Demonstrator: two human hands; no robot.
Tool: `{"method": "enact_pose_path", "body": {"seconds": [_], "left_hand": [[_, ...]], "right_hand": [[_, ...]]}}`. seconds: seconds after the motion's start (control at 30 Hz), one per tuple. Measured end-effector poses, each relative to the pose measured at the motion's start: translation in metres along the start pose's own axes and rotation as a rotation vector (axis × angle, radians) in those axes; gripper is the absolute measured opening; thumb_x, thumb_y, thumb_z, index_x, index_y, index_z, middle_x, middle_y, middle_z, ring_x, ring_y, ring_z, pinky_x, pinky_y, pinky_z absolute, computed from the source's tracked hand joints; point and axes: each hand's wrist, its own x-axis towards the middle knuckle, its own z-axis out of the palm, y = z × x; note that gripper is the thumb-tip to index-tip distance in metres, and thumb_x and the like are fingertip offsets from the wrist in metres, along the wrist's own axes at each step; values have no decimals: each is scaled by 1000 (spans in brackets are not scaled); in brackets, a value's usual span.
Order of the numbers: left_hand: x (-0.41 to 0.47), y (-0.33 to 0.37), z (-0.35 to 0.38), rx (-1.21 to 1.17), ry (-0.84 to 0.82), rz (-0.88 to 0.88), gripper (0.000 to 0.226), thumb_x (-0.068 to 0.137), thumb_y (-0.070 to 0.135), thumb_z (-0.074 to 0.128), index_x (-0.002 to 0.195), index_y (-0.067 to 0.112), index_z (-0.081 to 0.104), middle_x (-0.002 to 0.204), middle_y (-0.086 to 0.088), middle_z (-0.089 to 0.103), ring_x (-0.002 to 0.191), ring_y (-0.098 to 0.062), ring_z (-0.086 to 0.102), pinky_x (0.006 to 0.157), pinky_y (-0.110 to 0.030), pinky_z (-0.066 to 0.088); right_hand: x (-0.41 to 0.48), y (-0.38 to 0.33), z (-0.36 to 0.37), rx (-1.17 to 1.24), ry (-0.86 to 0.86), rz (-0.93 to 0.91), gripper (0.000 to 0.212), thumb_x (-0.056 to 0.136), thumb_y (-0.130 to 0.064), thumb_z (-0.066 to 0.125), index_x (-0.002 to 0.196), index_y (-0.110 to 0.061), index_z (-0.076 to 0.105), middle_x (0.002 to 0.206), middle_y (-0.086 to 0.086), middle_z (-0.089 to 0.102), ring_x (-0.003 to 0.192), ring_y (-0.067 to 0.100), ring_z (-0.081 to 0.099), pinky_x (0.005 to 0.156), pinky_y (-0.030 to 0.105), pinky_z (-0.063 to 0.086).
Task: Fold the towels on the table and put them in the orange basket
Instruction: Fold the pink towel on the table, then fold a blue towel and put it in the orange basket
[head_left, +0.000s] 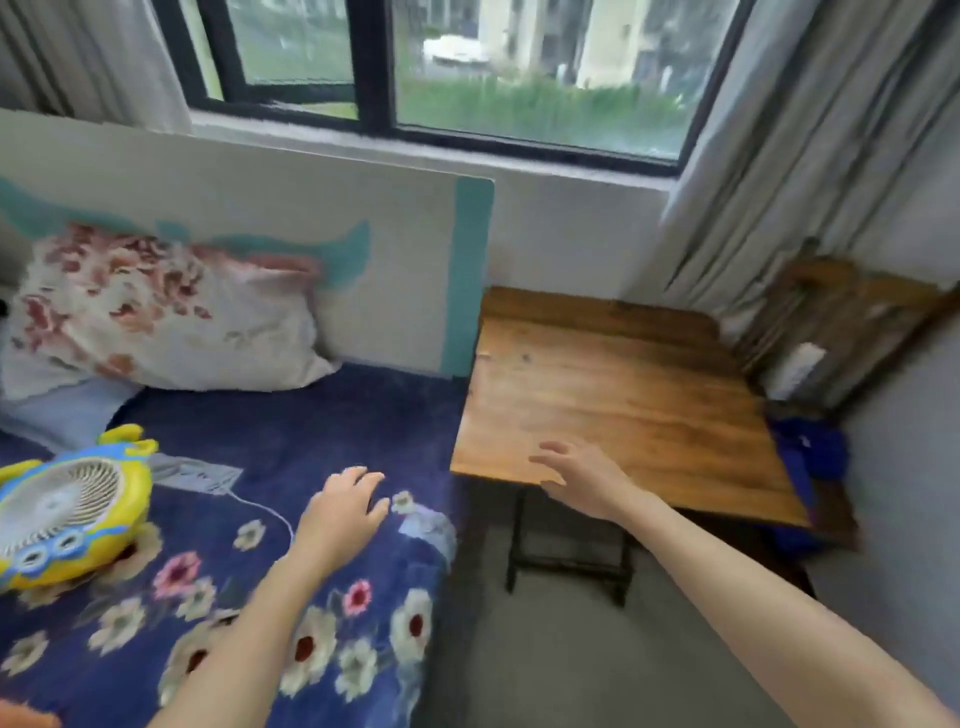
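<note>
Loosely spread, left hand (343, 512) over blanket (291, 431), right hand (576, 475) over table (623, 384).

- Table (613, 405): planked wood top with visible grain and a slight sheen, on dark metal legs.
- Blanket (291, 447): soft, fuzzy cloth.
- Fan (62, 509): glossy plastic.
- Pillow (156, 312): matt cloth.

We see a warm brown wooden table (613, 395) on black legs, a navy blanket (291, 431) with white and pink flowers, a white pillow (156, 322) blotched with red blooms, a yellow and blue fan (67, 504), grey curtains (810, 156), and a white headboard (415, 270) edged in teal.
</note>
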Motion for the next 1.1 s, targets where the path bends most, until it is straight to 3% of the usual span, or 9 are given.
{"method": "enact_pose_path", "body": {"seconds": [0.1,0.23,0.5,0.77,1.1], "left_hand": [[17,76,24,-1,4,110,44,96,33,43,137,19,42,145,-1,37,130,-20,37,102,-32,36],[26,185,67,-9,-58,249,45,96,35,42,138,19,41,143,-1,40,130,-19,39,102,-30,37],[43,349,129,8,-205,513,42,97,36,40,137,23,42,142,2,40,130,-17,36,102,-27,36],[105,437,165,64,-219,642,40,98,36,36,136,23,43,141,4,41,130,-17,34,103,-28,35],[233,536,196,-60,-210,748,30,97,26,39,123,18,52,129,2,50,117,-17,43,90,-24,40]], "right_hand": [[-49,77,-4,10,28,116,45,97,-29,43,141,-22,39,150,0,32,139,21,25,112,36,28],[-115,164,-6,37,76,222,43,95,-30,46,138,-22,43,146,1,38,137,17,29,110,31,31],[-209,289,9,166,129,469,43,95,-31,45,137,-24,43,146,-3,36,138,12,25,109,32,27],[-221,382,27,218,121,676,41,94,-30,46,134,-24,46,142,-4,41,134,13,32,106,28,31],[-183,508,-2,233,72,878,40,92,-26,48,132,-20,48,139,-1,45,129,17,39,107,24,28]]}}
